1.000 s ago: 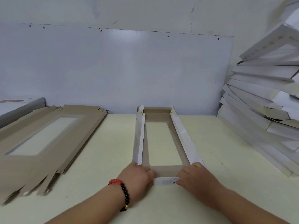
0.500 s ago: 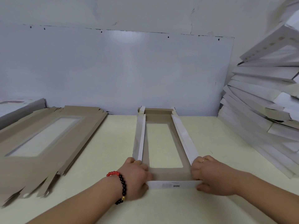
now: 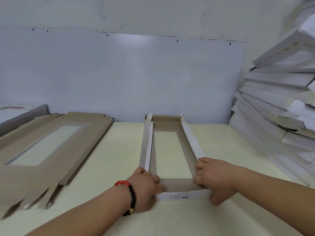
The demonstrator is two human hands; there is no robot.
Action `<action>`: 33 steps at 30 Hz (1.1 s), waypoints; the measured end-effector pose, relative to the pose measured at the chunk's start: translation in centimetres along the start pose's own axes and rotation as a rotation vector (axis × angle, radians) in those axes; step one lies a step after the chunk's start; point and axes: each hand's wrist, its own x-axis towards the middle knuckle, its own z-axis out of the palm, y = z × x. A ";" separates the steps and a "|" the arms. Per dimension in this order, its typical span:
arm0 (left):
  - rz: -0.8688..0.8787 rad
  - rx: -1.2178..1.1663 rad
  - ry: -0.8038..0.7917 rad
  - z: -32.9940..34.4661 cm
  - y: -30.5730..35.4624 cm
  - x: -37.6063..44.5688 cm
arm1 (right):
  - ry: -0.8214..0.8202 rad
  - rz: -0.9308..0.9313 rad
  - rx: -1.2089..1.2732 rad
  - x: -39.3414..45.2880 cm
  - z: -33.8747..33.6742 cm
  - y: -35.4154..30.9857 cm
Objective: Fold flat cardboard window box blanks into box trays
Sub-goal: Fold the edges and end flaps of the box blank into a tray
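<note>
A long, narrow window box tray (image 3: 190, 142), brown inside and white outside, lies lengthwise on the cream table (image 3: 119, 150) in the middle. Its two long side walls stand up, and its far end is folded up against the back board. My left hand (image 3: 144, 188), with a red and black bead bracelet on the wrist, grips the tray's near left corner. My right hand (image 3: 214, 179) grips the near right corner. Between them the near end flap (image 3: 182, 196), white with "SGS" printed on it, is raised.
A stack of flat brown window blanks (image 3: 47, 150) lies at the left, reaching the table's front edge. Folded white trays (image 3: 279, 106) are piled high at the right. A grey-white board (image 3: 127, 74) closes off the back. Another flat stack (image 3: 20, 111) sits at far left.
My hands have moved apart from the middle of the near end flap to the tray's two near corners, and the flap has come up between them.
</note>
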 end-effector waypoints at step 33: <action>0.006 -0.303 -0.162 -2.9 9.2 8.9 | 0.124 0.125 0.286 -2.8 2.4 1.5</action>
